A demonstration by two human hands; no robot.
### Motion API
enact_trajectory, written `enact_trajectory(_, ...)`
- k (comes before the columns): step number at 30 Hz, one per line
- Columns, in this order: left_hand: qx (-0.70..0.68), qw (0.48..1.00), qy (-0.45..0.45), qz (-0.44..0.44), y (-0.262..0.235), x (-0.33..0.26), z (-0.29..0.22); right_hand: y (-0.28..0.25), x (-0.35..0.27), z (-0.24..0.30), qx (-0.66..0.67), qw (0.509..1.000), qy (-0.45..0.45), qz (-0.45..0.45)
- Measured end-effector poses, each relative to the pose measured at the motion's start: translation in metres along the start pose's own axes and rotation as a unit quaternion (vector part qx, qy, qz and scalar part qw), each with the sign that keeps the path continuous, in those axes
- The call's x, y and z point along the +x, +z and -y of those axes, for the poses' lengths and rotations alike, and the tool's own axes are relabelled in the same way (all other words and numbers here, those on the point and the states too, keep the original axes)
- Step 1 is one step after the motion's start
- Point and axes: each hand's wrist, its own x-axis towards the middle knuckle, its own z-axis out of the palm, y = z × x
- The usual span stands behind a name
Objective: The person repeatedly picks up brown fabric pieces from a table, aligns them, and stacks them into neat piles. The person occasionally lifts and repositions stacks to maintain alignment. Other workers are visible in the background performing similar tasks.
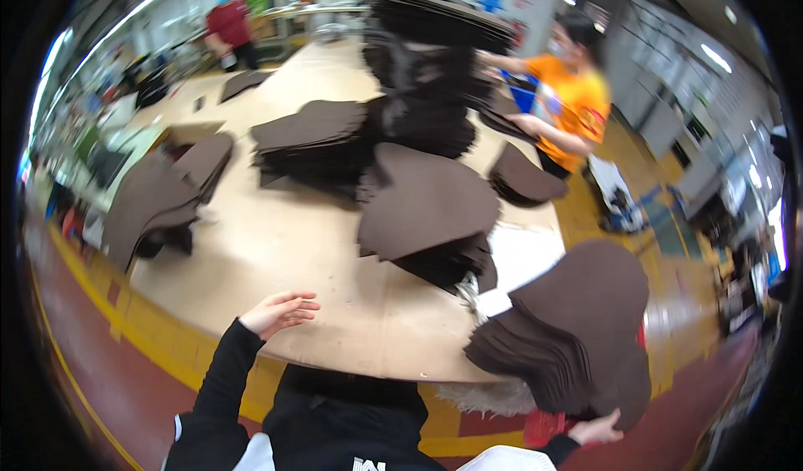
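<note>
Over the near left part of the table, my left hand (280, 314) is held out with fingers stretched and nothing in it. My right hand (597, 428) is low at the right, its fingers closed at the bottom edge of a fanned stack of dark brown cut pieces (585, 312). How many layers it grips cannot be made out. That stack lies at the table's near right corner and overhangs it. Further in, another stack of brown cut pieces (431, 203) rests on the table, with a white tag (493, 303) and pale strings beside it.
More brown stacks lie on the table (335, 320), at the left (155, 199) and middle (309, 128), with a tall dark pile (427, 61) behind. A co-worker in orange (573, 94) reaches toward that pile. Another person in red (228, 23) stands at the far left.
</note>
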Motion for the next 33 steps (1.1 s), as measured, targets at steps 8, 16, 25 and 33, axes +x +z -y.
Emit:
enact_trajectory(8, -0.096, 0.992, 0.007, -0.079, -0.013, -0.017, 0.041, 0.048, -0.140, 0.286, 0.234, 0.886, -0.340, 0.214)
enact_trajectory(16, -0.080, 0.995, 0.023, -0.049, -0.011, -0.027, 0.051, 0.070, -0.239, 0.372, 0.313, 0.713, -0.412, 0.474)
enact_trajectory(25, -0.141, 0.988, 0.044, -0.049, -0.021, -0.030, 0.076, 0.062, -0.248, 0.401, 0.377, 0.695, -0.391, 0.472)
enact_trajectory(33, -0.176, 0.983, 0.031, -0.053, -0.040, -0.013, 0.071, 0.087, -0.274, 0.389, 0.486, 0.694, -0.184, 0.498)
